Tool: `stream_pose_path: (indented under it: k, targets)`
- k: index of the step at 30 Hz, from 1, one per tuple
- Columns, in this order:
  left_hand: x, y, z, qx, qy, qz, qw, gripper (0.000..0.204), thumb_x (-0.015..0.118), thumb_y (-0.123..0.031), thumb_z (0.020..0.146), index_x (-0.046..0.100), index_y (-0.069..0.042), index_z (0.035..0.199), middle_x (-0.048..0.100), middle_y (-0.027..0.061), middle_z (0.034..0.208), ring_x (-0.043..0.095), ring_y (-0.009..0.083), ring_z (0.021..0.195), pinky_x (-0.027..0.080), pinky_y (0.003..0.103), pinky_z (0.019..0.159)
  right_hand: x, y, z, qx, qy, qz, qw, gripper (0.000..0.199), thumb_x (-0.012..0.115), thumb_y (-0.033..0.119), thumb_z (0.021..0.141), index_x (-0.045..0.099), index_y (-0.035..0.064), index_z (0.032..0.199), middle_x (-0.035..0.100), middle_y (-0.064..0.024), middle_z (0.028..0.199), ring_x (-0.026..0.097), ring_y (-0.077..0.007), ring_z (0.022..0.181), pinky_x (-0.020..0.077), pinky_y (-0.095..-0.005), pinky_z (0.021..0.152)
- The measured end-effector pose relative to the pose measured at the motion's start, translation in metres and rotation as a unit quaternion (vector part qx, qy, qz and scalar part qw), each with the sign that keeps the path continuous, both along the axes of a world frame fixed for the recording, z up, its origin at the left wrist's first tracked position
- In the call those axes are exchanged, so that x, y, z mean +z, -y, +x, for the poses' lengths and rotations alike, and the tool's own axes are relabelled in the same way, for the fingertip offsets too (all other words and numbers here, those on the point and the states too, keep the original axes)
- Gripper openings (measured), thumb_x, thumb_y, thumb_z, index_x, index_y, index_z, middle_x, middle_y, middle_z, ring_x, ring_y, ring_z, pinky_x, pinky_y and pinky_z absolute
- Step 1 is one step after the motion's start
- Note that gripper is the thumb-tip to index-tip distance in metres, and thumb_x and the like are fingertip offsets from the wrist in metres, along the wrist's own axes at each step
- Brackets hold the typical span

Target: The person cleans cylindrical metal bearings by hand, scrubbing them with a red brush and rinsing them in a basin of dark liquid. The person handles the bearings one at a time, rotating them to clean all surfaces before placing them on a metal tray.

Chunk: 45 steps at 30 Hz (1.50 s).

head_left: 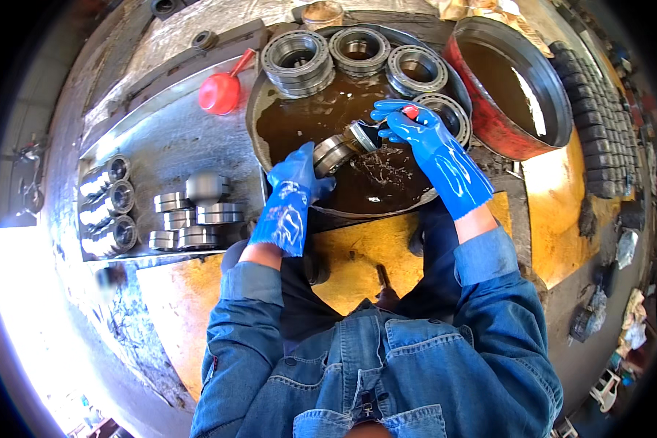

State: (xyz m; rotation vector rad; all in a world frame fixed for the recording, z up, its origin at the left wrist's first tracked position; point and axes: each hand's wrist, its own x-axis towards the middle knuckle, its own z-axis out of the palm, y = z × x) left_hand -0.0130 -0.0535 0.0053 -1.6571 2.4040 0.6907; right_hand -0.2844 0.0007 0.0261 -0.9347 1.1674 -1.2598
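Observation:
My left hand, in a blue rubber glove, grips a metal bearing ring tilted over a round pan of dark brown liquid. In my gloved right hand is a brush; a bit of its red handle shows between the fingers. The brush's metal band is against or close beside the ring, and its bristles are hard to make out. Below both hands the liquid is rippled and foamy. Large bearings stand along the pan's far and right edges, one of them partly behind my right hand.
Left of the pan, a metal tray bears a red dipper, stacked steel rings and bearings laid in a row. A red drum with brown liquid stands at right, beside stacked dark parts. Yellow sheeting lies below.

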Motion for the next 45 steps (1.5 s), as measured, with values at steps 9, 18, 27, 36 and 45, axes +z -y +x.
stream_pose_path:
  k: [9, 18, 27, 36, 45]
  targets:
    - [-0.025, -0.004, 0.0, 0.054, -0.02, 0.012, 0.998, 0.079, 0.087, -0.045, 0.075, 0.058, -0.012, 0.141, 0.068, 0.0165, 0.134, 0.066, 0.0337, 0.125, 0.054, 0.042, 0.105, 0.014, 0.022, 0.043, 0.135, -0.29, -0.038, 0.947, 0.035, 0.074, 0.034, 0.098, 0.078, 0.0047, 0.116, 0.078, -0.0066, 0.1, 0.07, -0.0144, 0.089, 0.0581, -0.0325, 0.084]
    - [-0.021, 0.016, 0.017, -0.075, -0.049, -0.034, 0.995, 0.072, 0.087, -0.037, 0.075, 0.061, -0.015, 0.139, 0.069, 0.0144, 0.132, 0.065, 0.0332, 0.125, 0.053, 0.041, 0.106, -0.035, 0.015, -0.001, 0.021, -0.326, 0.232, 0.916, 0.046, 0.069, 0.047, 0.094, 0.077, 0.0045, 0.111, 0.078, -0.017, 0.1, 0.072, -0.0286, 0.093, 0.0545, -0.0386, 0.091]
    - [-0.031, 0.016, 0.024, -0.109, -0.094, -0.047, 0.989, 0.062, 0.082, -0.031, 0.081, 0.063, -0.014, 0.137, 0.071, 0.0122, 0.129, 0.068, 0.0307, 0.12, 0.055, 0.04, 0.103, -0.053, 0.039, 0.016, -0.053, -0.242, 0.214, 0.945, 0.047, 0.07, 0.046, 0.093, 0.077, 0.0033, 0.111, 0.078, -0.017, 0.101, 0.073, -0.029, 0.095, 0.0546, -0.0401, 0.092]
    - [-0.075, 0.031, 0.03, 0.183, -0.32, 0.233, 0.9, 0.058, 0.082, -0.031, 0.085, 0.064, -0.011, 0.135, 0.073, 0.0097, 0.126, 0.07, 0.0243, 0.115, 0.056, 0.035, 0.098, -0.033, 0.037, 0.08, 0.049, -0.192, 0.076, 0.977, 0.043, 0.071, 0.039, 0.093, 0.076, 0.0003, 0.112, 0.079, -0.0159, 0.098, 0.075, -0.0268, 0.094, 0.0544, -0.0386, 0.092]
    - [-0.046, 0.029, 0.018, -0.098, -0.048, -0.004, 0.994, 0.064, 0.089, -0.034, 0.077, 0.066, -0.012, 0.133, 0.073, 0.0144, 0.126, 0.069, 0.0333, 0.119, 0.055, 0.04, 0.102, 0.013, 0.025, 0.024, -0.006, -0.22, 0.22, 0.95, 0.046, 0.068, 0.046, 0.092, 0.078, 0.0042, 0.111, 0.079, -0.0184, 0.105, 0.076, -0.0326, 0.097, 0.057, -0.0407, 0.091]
